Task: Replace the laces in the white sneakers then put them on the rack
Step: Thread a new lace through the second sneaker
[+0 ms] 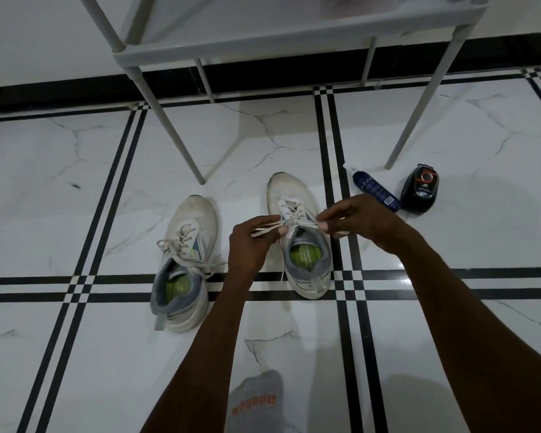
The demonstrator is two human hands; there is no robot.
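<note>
While hands pinch flat lace

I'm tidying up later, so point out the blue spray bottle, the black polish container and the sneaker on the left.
blue spray bottle [376, 191]: head view, mid body.
black polish container [420, 189]: head view, top face.
left sneaker [191, 217]: head view, toe cap.

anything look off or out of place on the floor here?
Minor only: the blue spray bottle lies on its side by the rack leg, next to the black polish container. The left sneaker sits angled, its laces loose.
</note>
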